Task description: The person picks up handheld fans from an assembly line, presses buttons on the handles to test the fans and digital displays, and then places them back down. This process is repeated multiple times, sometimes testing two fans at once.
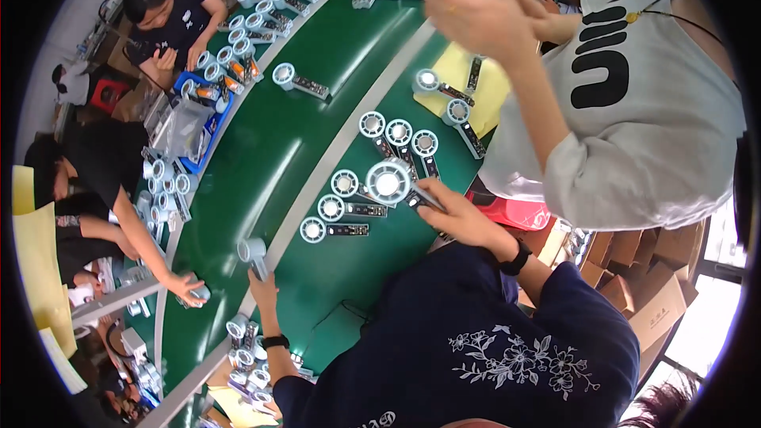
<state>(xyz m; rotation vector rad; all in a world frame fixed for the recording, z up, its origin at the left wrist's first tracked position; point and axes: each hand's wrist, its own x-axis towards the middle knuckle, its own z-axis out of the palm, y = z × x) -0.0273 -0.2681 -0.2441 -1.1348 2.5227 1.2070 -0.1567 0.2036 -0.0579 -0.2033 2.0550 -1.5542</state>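
My right hand [456,214] grips the handle of a pale blue handheld fan [388,182], its round head raised over the table and a circuit board showing in the handle. My left hand [263,289] reaches to the green conveyor's edge, its fingers closed round the handle of another handheld fan [251,250]. Beneath and beside my right hand lie several more fans with open handles, among them one fan [313,230] at the near left and another fan [372,124] farther off.
The green conveyor [317,131] carries a single fan [284,74]. A co-worker in grey [634,111] at the right lifts fans. Across the belt, people work by rows of fans and a blue bin [190,165]. More fans [252,376] are stacked near my left forearm; cardboard boxes [658,309] stand right.
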